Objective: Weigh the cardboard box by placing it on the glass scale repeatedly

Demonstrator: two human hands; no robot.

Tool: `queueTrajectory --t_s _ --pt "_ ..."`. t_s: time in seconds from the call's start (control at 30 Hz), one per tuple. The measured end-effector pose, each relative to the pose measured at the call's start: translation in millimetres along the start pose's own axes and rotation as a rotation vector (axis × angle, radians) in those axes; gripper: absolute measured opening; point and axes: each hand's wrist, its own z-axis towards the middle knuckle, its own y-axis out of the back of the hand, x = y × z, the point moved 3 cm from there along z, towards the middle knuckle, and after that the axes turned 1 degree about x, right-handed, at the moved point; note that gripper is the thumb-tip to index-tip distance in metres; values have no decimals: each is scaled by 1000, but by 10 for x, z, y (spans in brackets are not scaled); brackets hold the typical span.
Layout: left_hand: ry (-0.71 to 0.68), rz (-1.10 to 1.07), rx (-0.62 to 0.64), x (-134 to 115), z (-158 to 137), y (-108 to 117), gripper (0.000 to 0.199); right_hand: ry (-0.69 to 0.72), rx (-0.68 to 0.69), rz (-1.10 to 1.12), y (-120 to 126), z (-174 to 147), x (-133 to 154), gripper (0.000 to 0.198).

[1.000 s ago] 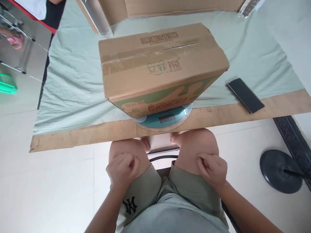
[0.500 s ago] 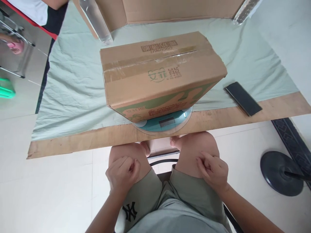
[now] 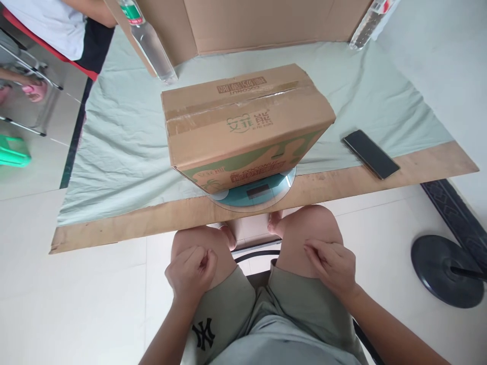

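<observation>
My left hand (image 3: 190, 271) rests on my left thigh, curled into a loose fist with nothing visible in it. On my right thigh lies my right hand (image 3: 332, 264), its fingers folded in and also holding nothing visible. Neither hand touches the table. Ahead of them a taped cardboard carton (image 3: 243, 134), printed with a green pattern and the word COCONUT, sits on a round glass scale (image 3: 243, 198). The carton covers the back of the scale, while its dark display stays in sight at the table's front edge. A black phone (image 3: 371, 153) lies to the right.
A light green cloth (image 3: 122, 152) covers most of the wooden table (image 3: 152, 219). Clear bottles (image 3: 154, 50) stand at the back, by an upright cardboard panel (image 3: 262, 25). Another person's arm (image 3: 93, 10) is at upper left. A round black base (image 3: 445, 271) stands on the floor at right.
The camera view has tilted up slightly and shifted, so more of the bottles shows. Both hands stay on my thighs; the carton, scale and phone have not moved on the table.
</observation>
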Motion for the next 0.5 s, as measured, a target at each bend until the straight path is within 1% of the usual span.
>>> queueTrajectory --t_s 0.2,0.3,0.4,0.47,0.5 --pt "23 31 41 31 -36 -18 41 21 16 10 -6 21 -15 16" --pt "43 24 32 27 -26 -23 40 0 1 14 -10 18 -26 13" --pt "24 0 25 10 -32 -4 39 -11 -1 45 23 11 -29 11" --pt "51 -34 53 43 -49 16 39 -49 34 109 51 46 -67 16" --pt "91 -82 82 84 -50 21 39 -101 46 136 60 91 -111 20"
